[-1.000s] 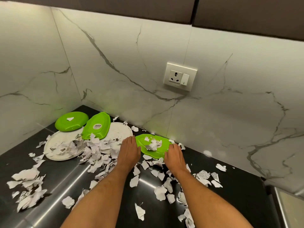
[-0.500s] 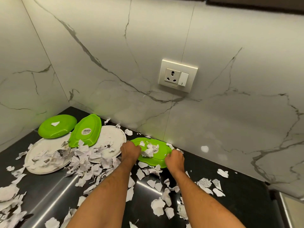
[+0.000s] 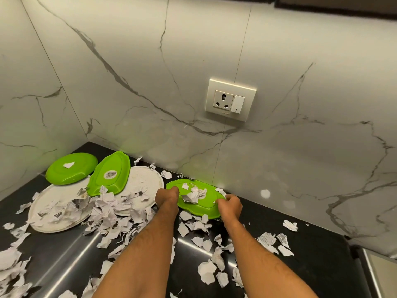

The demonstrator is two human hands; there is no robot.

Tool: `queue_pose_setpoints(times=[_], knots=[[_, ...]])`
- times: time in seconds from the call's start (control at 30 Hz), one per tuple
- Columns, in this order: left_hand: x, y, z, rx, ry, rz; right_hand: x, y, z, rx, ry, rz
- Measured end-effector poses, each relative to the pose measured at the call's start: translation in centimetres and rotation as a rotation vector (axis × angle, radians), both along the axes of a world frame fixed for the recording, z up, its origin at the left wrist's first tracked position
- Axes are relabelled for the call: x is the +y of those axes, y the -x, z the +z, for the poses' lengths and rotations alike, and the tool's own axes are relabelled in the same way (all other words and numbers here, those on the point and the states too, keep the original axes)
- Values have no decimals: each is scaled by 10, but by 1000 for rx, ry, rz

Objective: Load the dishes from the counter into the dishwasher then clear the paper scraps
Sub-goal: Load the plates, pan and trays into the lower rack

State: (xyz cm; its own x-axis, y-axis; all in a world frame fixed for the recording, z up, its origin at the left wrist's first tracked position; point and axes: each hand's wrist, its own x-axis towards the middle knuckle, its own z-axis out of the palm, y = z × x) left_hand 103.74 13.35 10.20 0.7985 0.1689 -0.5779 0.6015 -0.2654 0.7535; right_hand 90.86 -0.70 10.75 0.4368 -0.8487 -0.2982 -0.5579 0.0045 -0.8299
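Note:
A green oval plate (image 3: 206,204) lies on the black counter near the marble wall, with crumpled paper scraps (image 3: 193,195) on it. My left hand (image 3: 166,195) grips its left rim and my right hand (image 3: 231,204) grips its right rim; the near edge looks slightly raised. To the left lie a green oval dish upside down (image 3: 109,173), a round green plate (image 3: 71,168) and two white plates (image 3: 146,183) (image 3: 53,211). Torn paper scraps (image 3: 107,214) cover the white plates and the counter.
The marble wall runs right behind the plates, with a socket and switch (image 3: 231,100) above. More scraps (image 3: 277,241) are strewn over the counter (image 3: 64,261) to the right and front. A steel edge (image 3: 373,274) shows at the lower right.
Both hands have closed on the rims of the green oval plate, and its near edge has come up slightly. The camera has moved closer and to the right.

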Motion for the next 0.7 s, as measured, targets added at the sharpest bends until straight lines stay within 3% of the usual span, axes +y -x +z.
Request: queue_pose_setpoints(times=[0.13,0.3,0.5,0.7], knots=[[-2,-29,-45,18,158,82,-3,-4,-4,-57,-74,-52],[3,-5,2,-51,354,100,-4,-5,-6,-96,-145,-88],[17,-5,4,-192,307,-25,-2,-8,-11,-170,-122,-134],[36,4,19,-257,220,-79,8,6,21,-311,-18,-65]])
